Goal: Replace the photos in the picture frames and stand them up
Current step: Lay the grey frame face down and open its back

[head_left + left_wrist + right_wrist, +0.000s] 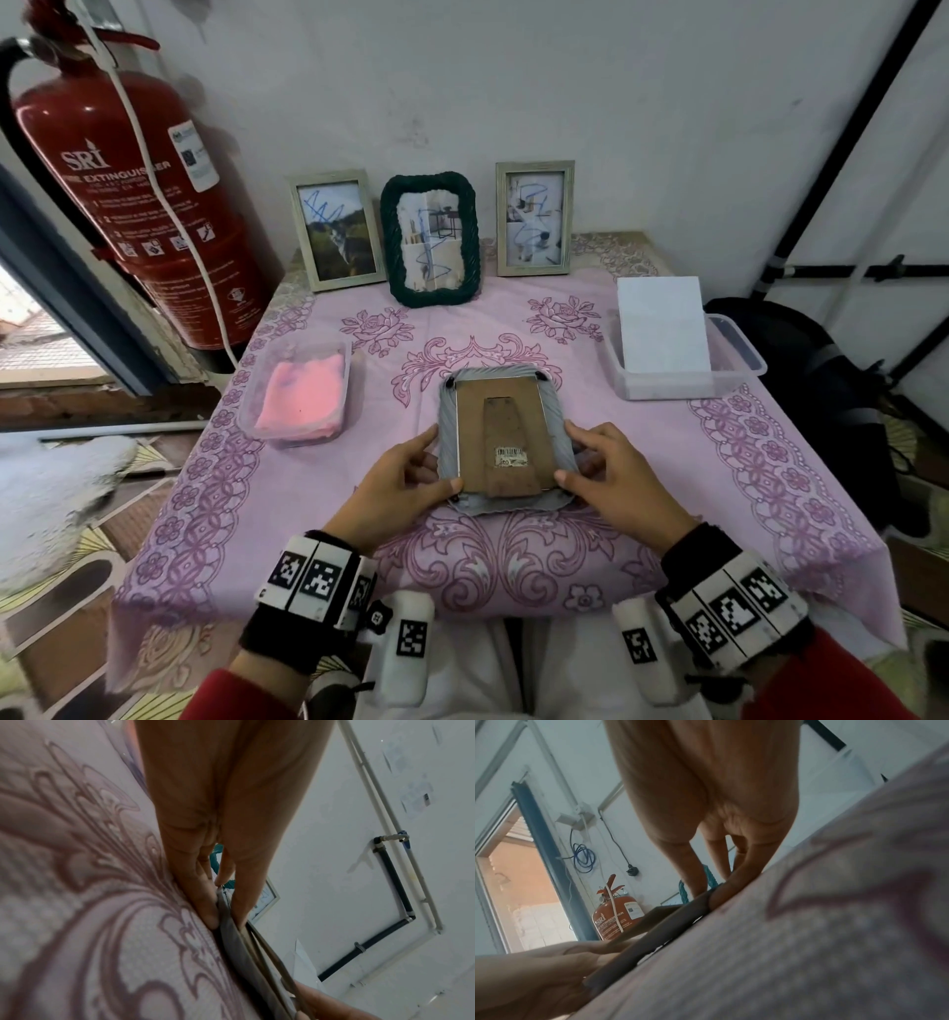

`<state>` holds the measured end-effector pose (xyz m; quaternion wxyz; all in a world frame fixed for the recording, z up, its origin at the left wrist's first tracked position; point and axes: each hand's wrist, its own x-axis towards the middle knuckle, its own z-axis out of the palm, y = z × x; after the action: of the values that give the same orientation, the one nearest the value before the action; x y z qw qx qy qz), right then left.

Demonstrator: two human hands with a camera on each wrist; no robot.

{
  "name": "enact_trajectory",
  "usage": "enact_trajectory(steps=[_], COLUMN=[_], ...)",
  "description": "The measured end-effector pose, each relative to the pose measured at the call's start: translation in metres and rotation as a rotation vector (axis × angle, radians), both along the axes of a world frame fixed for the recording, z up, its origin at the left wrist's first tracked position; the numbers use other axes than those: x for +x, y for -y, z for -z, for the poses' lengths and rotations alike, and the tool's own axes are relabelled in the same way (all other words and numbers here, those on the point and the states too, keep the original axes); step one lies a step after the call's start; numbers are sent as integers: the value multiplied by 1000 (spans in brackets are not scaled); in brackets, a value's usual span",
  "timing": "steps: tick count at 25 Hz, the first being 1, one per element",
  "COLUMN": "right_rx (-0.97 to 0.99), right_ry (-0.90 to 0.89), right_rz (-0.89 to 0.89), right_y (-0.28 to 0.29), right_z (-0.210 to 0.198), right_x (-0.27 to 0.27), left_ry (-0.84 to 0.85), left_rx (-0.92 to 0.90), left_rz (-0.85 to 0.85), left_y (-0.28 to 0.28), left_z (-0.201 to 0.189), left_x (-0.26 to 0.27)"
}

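the grey frame [506,437] is lying face down in the middle of the worktop [667,462], near the front edge, so you're looking at its brown cardboard back with the fold-out stand flat against it and a little barcode sticker near the bottom. the border is ribbed grey with black tabs at the corners. the left hand [398,483] is gripping the frame's left edge, thumb curled over the near corner of the backing, and the right hand [616,478] is doing the same on the right edge. in the wrist views the fingers look tucked under the rim, though it's pretty blurry so i'm not sure.

count-wise: four frames total. three are standing along the back: a pale frame [339,228], a dark green woven frame [430,239] and another pale frame [534,218], each with a scribbled-on photo. two clear plastic tubs, the left tub [298,395] holding a pink cloth, the right tub [739,360] holding white sheets [662,324].
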<state>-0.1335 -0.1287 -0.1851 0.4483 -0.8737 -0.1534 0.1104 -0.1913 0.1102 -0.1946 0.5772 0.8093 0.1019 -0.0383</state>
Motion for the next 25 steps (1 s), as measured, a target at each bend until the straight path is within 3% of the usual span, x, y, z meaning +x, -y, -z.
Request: enact_trajectory(steps=[9,12,21,25], right_rx=[173,198,202,201], right_ry=[38,93,167,164], right_rz=[86,66,72,77], right_y=[3,7,5,6], right_z=[20,26,30,31], right_x=[-4,-8,-7,-7], left_ry=[44,67,54,-10], left_rx=[-70,7,301,301], left_rz=[-69,-40,-190,-214], left_y=[3,7,40,44], left_z=[-1,-7,-13,-15], left_x=[-5,-7,-7,-2])
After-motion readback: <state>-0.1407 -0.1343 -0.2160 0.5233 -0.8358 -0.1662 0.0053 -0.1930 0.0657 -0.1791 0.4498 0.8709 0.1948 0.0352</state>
